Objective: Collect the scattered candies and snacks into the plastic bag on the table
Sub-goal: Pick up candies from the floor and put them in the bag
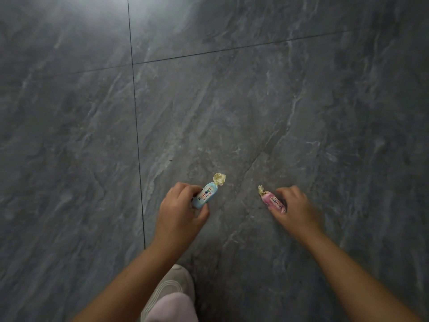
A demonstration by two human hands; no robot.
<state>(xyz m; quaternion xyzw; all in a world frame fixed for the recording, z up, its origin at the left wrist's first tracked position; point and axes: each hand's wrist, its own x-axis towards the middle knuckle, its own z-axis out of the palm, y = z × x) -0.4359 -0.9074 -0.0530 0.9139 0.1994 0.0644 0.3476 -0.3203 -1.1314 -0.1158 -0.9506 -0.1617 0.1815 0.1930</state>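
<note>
Under you is a floor [232, 101] of large dark grey tiles, matte with a faint sheen, veined in pale streaks like stone, and split by thin dark grout lines. Your 2 bare arms reach down over it.

Your left hand [178, 210] has its fingers curled and pinches the blue candy [206, 196] between thumb and fingertips. The piece is a short plump cylinder in glossy pale-blue wrapping with multicoloured Cyrillic letters on a white band, and its twisted end flares out crinkled and yellowish, pointing up and away from you.

Your right hand [296, 208] closes in the same way on the pink candy [274, 201], a similar wrapped piece with a smaller creased twist at its far end. Whether either candy touches the tiles, you cannot tell here.

The 2 candies sit near each other, with bare tile between them. Below your left wrist, 1 pale shoe [173, 284] and a pink trouser leg [171, 307] show.
</note>
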